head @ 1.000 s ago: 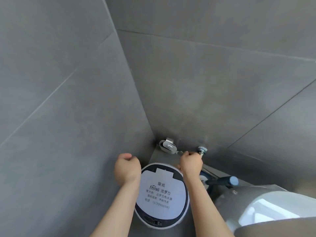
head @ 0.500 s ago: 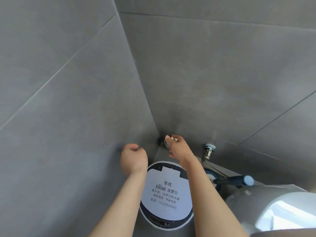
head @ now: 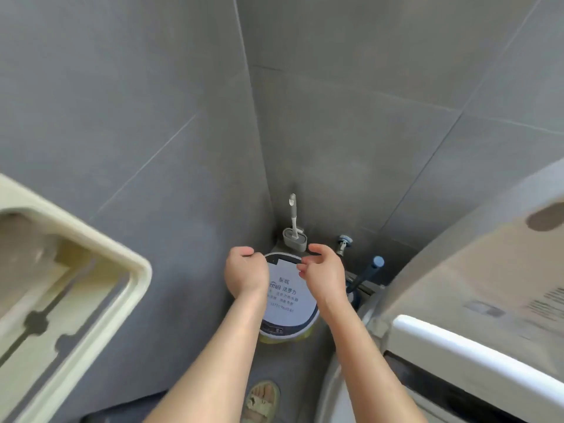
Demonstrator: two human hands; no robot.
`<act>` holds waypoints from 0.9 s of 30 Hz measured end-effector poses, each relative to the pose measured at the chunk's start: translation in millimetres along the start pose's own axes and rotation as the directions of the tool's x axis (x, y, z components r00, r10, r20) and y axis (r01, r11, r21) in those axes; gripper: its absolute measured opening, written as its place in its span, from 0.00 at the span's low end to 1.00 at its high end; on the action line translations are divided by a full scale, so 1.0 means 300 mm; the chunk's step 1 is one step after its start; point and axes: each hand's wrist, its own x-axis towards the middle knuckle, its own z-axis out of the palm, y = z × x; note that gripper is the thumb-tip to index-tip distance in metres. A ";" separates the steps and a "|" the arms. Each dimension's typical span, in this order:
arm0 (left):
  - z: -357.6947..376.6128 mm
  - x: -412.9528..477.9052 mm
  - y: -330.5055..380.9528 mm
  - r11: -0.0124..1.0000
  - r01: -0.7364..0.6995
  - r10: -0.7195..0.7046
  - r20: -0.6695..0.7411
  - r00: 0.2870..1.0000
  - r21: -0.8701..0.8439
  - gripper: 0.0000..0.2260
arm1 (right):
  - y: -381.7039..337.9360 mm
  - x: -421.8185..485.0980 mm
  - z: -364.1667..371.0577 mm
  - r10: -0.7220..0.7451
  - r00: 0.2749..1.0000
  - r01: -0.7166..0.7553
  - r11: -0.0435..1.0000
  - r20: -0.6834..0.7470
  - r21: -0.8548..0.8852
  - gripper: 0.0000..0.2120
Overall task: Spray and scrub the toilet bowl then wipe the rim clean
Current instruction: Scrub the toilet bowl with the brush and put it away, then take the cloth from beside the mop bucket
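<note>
A white and grey toilet brush point(head: 293, 215) stands upright in its grey holder point(head: 295, 240) in the floor corner. The toilet point(head: 457, 340) fills the lower right, with a white edge and a beige raised lid point(head: 476, 270); its bowl is out of sight. My left hand point(head: 245, 273) hovers over the bin's left edge with fingers curled closed and nothing in it. My right hand point(head: 323, 271) is just in front of the brush holder, fingers loosely curled and apart, holding nothing and not touching the brush.
A round bin with a white labelled lid point(head: 290, 303) sits under my hands. A blue-tipped dark handle point(head: 367, 271) leans between bin and toilet, near a wall valve point(head: 343, 244). A beige plastic rack point(head: 76, 270) juts in at left. My sandalled foot point(head: 262, 398) is below.
My right hand has come back off the brush in the corner and now hovers in front of it. The view has pulled back, showing the rack and more of the toilet.
</note>
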 end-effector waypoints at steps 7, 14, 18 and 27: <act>-0.403 -0.375 -0.189 0.998 0.005 -0.005 0.003 1.000 -0.068 0.08 | 0.008 -0.590 -0.112 -0.049 0.989 0.065 0.992 0.138 -0.113 0.14; -0.922 -0.598 -0.477 0.997 0.081 -0.080 -0.128 0.989 0.005 0.09 | 0.078 -1.092 -0.047 -0.032 0.919 0.129 0.966 0.392 -0.224 0.10; -1.215 -0.612 -0.636 0.983 0.160 -0.135 -0.235 0.962 0.091 0.07 | 0.138 -1.257 0.093 -0.021 0.856 0.201 0.934 0.517 -0.296 0.09; -1.717 -0.438 -0.966 0.958 0.282 -0.278 -0.419 0.865 -0.053 0.07 | 0.218 -1.482 0.558 -0.002 0.748 0.358 0.843 0.664 -0.401 0.09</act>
